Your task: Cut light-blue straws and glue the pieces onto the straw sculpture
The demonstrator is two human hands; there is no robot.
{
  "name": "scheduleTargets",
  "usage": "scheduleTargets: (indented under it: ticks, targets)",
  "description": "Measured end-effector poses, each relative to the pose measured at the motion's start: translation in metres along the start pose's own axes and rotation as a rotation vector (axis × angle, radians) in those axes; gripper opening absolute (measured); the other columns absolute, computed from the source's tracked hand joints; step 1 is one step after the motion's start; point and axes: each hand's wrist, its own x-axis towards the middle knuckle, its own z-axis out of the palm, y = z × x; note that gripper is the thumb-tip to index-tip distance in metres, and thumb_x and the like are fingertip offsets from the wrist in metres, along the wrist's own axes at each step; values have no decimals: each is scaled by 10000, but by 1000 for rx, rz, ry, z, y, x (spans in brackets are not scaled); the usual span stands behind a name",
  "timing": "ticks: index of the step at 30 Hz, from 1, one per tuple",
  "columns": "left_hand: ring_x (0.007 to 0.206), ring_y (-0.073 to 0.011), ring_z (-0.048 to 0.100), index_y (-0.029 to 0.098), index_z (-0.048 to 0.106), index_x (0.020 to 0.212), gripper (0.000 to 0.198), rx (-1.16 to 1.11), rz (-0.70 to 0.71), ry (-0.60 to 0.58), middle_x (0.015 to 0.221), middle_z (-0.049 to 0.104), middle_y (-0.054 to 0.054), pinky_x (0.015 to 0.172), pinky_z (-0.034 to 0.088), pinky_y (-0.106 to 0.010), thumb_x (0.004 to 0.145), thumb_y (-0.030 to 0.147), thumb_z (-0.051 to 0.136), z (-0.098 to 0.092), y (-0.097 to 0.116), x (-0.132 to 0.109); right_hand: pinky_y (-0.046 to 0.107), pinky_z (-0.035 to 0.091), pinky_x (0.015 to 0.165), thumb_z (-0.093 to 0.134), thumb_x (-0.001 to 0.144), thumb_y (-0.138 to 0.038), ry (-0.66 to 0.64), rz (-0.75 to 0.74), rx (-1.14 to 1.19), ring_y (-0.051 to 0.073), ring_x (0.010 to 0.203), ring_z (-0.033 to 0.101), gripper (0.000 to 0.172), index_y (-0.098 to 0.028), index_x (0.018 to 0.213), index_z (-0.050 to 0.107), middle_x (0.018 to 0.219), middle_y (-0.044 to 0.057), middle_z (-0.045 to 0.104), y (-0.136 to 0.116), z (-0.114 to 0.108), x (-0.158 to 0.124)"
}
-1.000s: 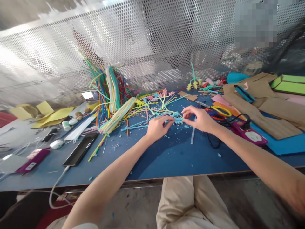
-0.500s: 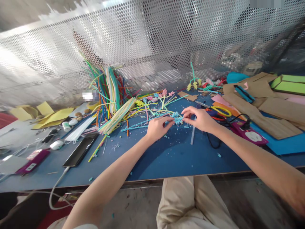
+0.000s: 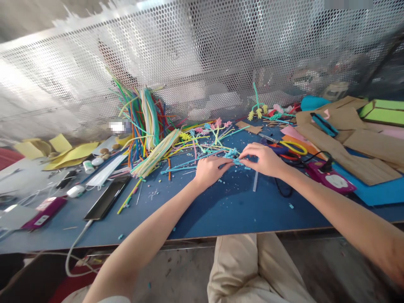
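Observation:
Between my two hands is a light-blue pipe-cleaner flower (image 3: 232,153), just above the blue table (image 3: 221,210). My left hand (image 3: 211,170) pinches its left side between thumb and fingertips. My right hand (image 3: 261,159) grips the right side with thumb and forefinger. The fingertips nearly meet, so part of the flower is hidden. Light-blue pipe cleaners (image 3: 179,167) stretch leftward from behind my left hand. Just beyond lie finished-looking pink flowers (image 3: 217,123) and a yellow one (image 3: 184,136). A clear stick (image 3: 255,182) lies below my right hand.
A big bundle of coloured pipe cleaners (image 3: 148,118) stands at the back left. Yellow-handled scissors (image 3: 293,147), a magenta power strip (image 3: 330,174) and brown cardboard (image 3: 362,155) lie at right. A phone (image 3: 107,198) on a white cable is at left. A perforated metal screen (image 3: 221,54) rises behind.
Both hands stay close together on the light-blue flower. My right fingers have shifted slightly left and down, and the flower has turned a little, its lower part now between the fingertips.

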Motion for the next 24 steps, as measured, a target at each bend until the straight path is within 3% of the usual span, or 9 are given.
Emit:
scheduleTargets:
  ticks: [10,19,24]
  targets:
    - [810,-143,750,324,794,1005,215,-31,3,-6,929,796,32,676,540,-241,951,444,625,2,-2,-1,372,507,830,605,935,-341,-25,5,-6,196,873,627,134,-247,906,695,943,38,697,-1,3,0]
    - [735,-130,730,315,798,989,212,-40,-25,-19,924,796,28,648,524,-235,946,440,632,1,-1,0,366,447,817,556,962,-316,-19,-13,-38,190,856,596,139,-232,882,633,923,39,670,-7,0,1]
    - [737,-125,724,318,798,968,199,-9,-63,-5,956,794,41,631,510,-232,934,445,649,-1,0,1,374,440,814,526,976,-331,90,38,23,191,830,598,159,-233,883,609,915,35,666,-9,-3,3]
